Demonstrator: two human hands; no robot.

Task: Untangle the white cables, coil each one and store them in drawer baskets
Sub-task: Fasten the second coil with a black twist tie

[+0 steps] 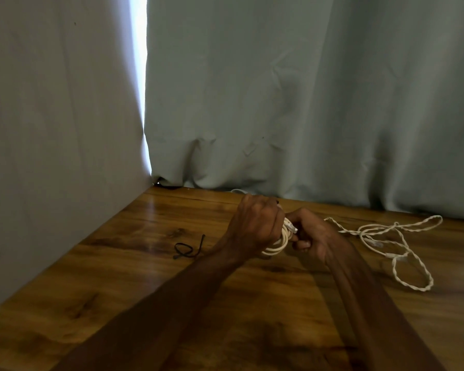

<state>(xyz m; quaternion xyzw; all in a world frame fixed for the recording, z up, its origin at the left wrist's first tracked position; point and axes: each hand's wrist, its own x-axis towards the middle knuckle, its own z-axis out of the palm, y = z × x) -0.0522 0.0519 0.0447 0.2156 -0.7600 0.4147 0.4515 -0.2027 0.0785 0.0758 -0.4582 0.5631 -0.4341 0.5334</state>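
White coiled cable in left hand grip, plug end in right hand grip.

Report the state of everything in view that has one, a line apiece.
coiled white cable: wound in loops, held by both hands.
left hand: grips the coil.
right hand: fingers curled, pinching the coil's plug end.
loose white cable: uncoiled, twisted, lying in open loops on the table, untouched.
black tie: lying loosely looped on the table, apart from the hands.
curtains: drawn, with a narrow bright gap.
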